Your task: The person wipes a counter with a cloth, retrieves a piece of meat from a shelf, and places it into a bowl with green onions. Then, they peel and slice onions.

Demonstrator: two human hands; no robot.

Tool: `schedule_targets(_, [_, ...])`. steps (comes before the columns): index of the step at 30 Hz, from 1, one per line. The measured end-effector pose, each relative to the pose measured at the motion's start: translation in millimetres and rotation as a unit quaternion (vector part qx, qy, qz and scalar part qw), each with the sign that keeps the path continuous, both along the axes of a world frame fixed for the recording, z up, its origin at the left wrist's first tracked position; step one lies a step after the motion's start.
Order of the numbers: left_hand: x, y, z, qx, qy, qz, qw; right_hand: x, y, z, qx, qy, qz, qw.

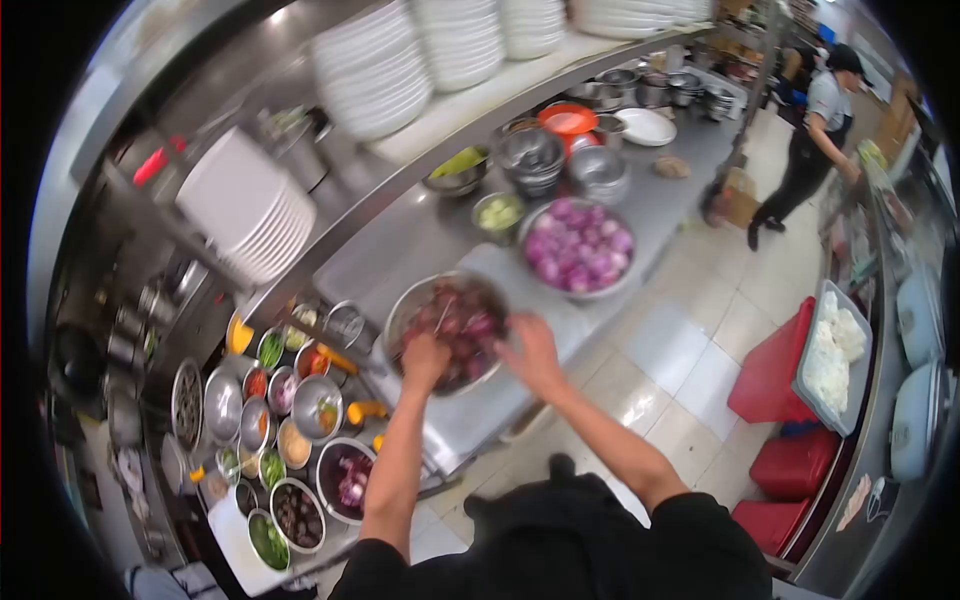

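Note:
A large metal bowl [392, 330] of dark reddish onions [462, 312] stands on the steel counter in front of me. My left hand [425, 362] reaches over its near left side, fingers curled down among the onions and mostly hidden. At the right rim is my right hand [532, 352], with thumb and fingers apart around the bowl's edge; blur hides whether it touches an onion. A thin light strip shows among the onions, too blurred to name. Just beyond sits a second metal bowl [622, 272] heaped with brighter purple onions [578, 243].
Small bowls of cut vegetables [318, 408] crowd the left. Above the counter runs a shelf with stacked white plates [370, 75]. Metal bowls [600, 172] and an orange bowl [567, 118] stand behind. Red bins [770, 370] are at right; a person [815, 140] stands in the aisle.

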State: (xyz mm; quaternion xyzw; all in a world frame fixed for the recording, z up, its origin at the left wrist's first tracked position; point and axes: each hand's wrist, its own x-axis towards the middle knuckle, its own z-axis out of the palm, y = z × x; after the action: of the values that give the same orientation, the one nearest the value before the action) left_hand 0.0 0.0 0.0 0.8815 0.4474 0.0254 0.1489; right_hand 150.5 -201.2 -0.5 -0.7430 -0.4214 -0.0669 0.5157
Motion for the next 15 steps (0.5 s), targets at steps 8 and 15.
schedule_targets(8, [62, -33, 4, 0.133, -0.177, -0.154, 0.963, 79, -209, -6, -0.051, 0.222, -0.176, 0.958])
schedule_targets(15, [78, -52, 44, 0.077, -0.111, -0.014, 0.991, 150, -214, 5, -0.027, 0.168, -0.184, 0.968])
